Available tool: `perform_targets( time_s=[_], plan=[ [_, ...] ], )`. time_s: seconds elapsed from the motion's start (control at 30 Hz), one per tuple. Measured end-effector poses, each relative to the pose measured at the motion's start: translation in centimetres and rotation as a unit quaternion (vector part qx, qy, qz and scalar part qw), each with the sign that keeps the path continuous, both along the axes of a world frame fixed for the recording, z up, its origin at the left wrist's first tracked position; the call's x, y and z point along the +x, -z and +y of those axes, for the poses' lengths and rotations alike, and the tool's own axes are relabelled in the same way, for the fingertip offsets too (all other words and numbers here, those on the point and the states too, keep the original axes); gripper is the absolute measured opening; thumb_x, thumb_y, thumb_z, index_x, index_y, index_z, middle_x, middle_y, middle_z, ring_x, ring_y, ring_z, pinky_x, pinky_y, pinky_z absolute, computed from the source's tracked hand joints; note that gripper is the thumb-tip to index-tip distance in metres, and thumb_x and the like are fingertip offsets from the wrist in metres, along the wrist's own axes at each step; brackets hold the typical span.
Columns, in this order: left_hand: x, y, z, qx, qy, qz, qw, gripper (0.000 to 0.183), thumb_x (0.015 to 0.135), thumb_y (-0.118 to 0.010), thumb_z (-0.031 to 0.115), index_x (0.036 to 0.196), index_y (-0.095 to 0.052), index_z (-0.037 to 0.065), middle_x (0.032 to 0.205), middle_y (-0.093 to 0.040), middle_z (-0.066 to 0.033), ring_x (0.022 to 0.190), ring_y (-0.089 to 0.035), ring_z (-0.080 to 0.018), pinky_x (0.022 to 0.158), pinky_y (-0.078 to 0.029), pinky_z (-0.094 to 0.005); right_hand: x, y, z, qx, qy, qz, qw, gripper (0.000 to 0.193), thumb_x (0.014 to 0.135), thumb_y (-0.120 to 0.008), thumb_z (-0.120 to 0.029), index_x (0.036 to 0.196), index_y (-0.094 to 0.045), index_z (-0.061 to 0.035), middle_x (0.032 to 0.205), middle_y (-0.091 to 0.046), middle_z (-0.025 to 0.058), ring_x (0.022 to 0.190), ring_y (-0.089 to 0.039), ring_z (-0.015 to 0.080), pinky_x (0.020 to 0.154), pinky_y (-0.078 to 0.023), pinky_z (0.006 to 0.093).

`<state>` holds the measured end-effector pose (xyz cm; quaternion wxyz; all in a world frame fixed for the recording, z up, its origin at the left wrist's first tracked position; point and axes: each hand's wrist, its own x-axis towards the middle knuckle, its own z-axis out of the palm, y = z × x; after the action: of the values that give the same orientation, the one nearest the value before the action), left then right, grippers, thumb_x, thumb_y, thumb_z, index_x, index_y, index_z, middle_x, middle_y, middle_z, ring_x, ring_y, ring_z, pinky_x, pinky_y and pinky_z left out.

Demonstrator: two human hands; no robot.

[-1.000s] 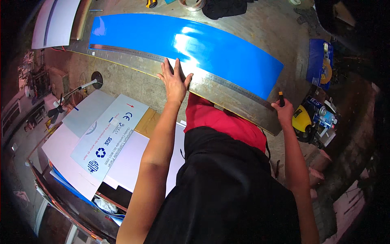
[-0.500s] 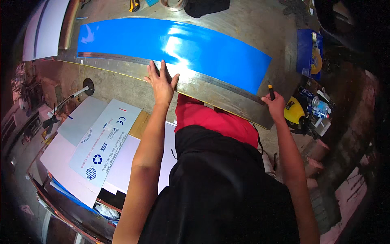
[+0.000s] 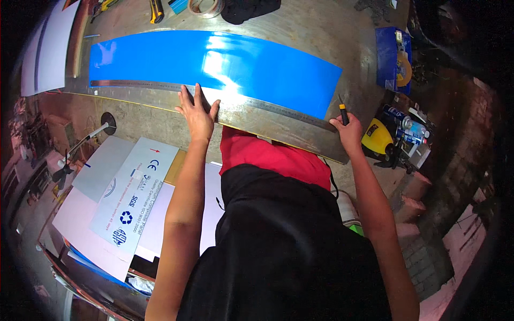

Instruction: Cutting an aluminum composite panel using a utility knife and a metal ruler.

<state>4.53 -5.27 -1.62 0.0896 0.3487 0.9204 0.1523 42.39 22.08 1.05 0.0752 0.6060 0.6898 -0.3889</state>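
Note:
A long glossy blue sheet point(image 3: 155, 60) lies across the metal-topped table point(image 3: 300, 32), with a thin steel ruler point(image 3: 140, 85) along its near edge. My left hand point(image 3: 198, 116) presses down near the middle of the ruler, fingers stretched and thumb apart. Close to the ruler's right end, my right hand point(image 3: 350, 132) grips a craft knife point(image 3: 343, 114) with a black and yellow handle. Its thin blade points up and away, just right of the sheet's corner and apart from it.
At the table's far side lie a yellow utility knife point(image 3: 156, 10), a tape roll point(image 3: 206, 7) and a black cloth point(image 3: 249, 9). A blue box point(image 3: 386, 56) holding tape stands right, above spray cans point(image 3: 395, 113) and a yellow tool point(image 3: 377, 137). Printed panels point(image 3: 134, 187) lie lower left.
The whole view has shifted, so the table and both hands appear further left. My left hand stays on the ruler. The knife in my right hand now shows its blade.

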Motion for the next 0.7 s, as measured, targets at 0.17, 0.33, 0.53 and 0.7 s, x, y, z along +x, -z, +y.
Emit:
perform_targets(
  time_s=[0.17, 0.33, 0.53, 0.7],
  plan=[
    [0.4, 0.2, 0.6, 0.006, -0.003, -0.009, 1.000, 0.089, 0.087, -0.085, 0.040, 0.161, -0.042, 0.019, 0.170, -0.019, -0.0289, 0.156, -0.019, -0.0529, 0.121, -0.012, -0.0748, -1.2, 0.8, -0.8, 0.002, -0.017, -0.013, 1.000, 0.042, 0.079, -0.093, -0.031, 0.096, -0.069, -0.0008, 0.079, -0.068, 0.0141, 0.074, -0.067, 0.0320, 0.069, -0.050, 0.0463],
    [0.4, 0.1, 0.3, 0.001, -0.007, -0.010, 1.000, 0.089, 0.086, -0.086, 0.041, 0.161, -0.043, 0.019, 0.170, -0.019, -0.0284, 0.157, -0.019, -0.0524, 0.122, -0.011, -0.0749, -2.3, 0.1, -0.8, 0.015, -0.023, -0.017, 0.999, 0.036, 0.079, -0.092, -0.025, 0.091, -0.068, -0.0009, 0.077, -0.068, 0.0114, 0.073, -0.066, 0.0275, 0.069, -0.050, 0.0430],
    [0.6, -0.5, 0.6, 0.004, -0.015, -0.018, 1.000, 0.087, 0.089, -0.084, 0.037, 0.162, -0.041, 0.018, 0.171, -0.018, -0.0278, 0.157, -0.019, -0.0517, 0.121, -0.013, -0.0761, -2.7, -0.8, -0.6, -0.017, -0.011, -0.036, 0.999, 0.033, 0.079, -0.091, -0.024, 0.093, -0.072, -0.0011, 0.084, -0.072, 0.0137, 0.079, -0.070, 0.0308, 0.075, -0.052, 0.0454],
    [0.5, -0.3, 0.4, 0.000, -0.023, -0.024, 0.999, 0.087, 0.087, -0.084, 0.043, 0.160, -0.045, 0.017, 0.171, -0.016, -0.0276, 0.157, -0.017, -0.0508, 0.124, -0.008, -0.0730, -2.6, -0.5, -0.7, -0.001, -0.018, -0.046, 0.999, 0.029, 0.080, -0.090, -0.022, 0.093, -0.073, -0.0022, 0.086, -0.074, 0.0140, 0.081, -0.071, 0.0311, 0.077, -0.052, 0.0456]
  ],
)
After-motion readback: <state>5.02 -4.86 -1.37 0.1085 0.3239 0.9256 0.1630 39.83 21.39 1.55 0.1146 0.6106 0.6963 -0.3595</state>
